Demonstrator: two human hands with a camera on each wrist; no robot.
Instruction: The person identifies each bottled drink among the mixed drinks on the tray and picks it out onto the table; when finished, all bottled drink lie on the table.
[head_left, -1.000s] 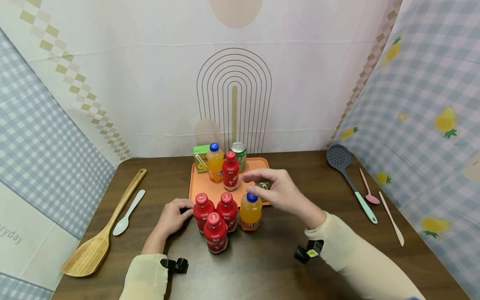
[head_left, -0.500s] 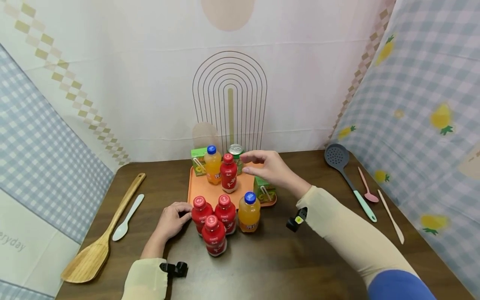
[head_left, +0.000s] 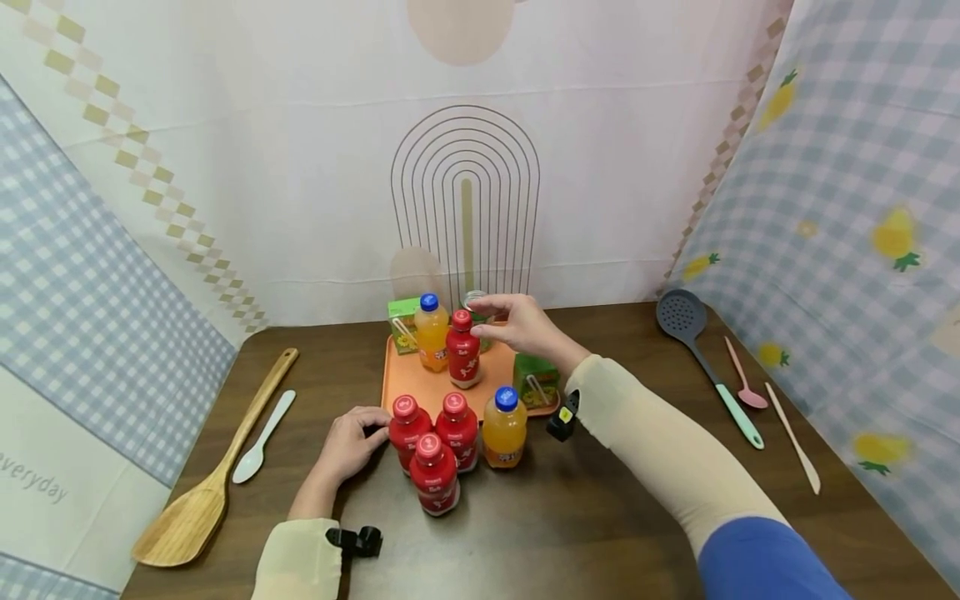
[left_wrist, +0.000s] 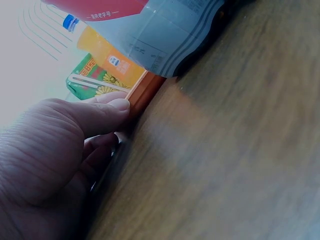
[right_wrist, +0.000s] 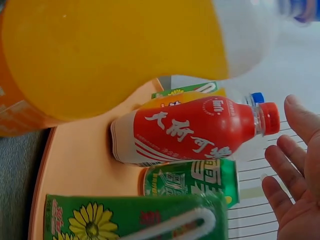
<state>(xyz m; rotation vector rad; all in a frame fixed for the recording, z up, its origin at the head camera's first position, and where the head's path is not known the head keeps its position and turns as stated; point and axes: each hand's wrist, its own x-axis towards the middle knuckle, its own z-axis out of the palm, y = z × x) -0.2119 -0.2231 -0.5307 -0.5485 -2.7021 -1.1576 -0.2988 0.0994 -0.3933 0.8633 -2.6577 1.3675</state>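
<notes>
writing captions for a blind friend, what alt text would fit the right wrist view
A right hand, fingers apart, is close to the top of a red bottle on an orange tray. Beside the bottle is a green can; a green carton and a bottle of orange drink fill much of the foreground.

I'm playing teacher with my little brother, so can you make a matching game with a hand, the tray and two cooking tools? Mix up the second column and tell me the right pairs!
Column one
1. left hand
2. tray
3. wooden spatula
4. skimmer

Column two
A. dark grey, with a mint handle end
B. gripping the edge of something
C. lying left of the pale spoon
D. orange, under a standing red bottle

Right pairs: 1-B, 2-D, 3-C, 4-A
</notes>
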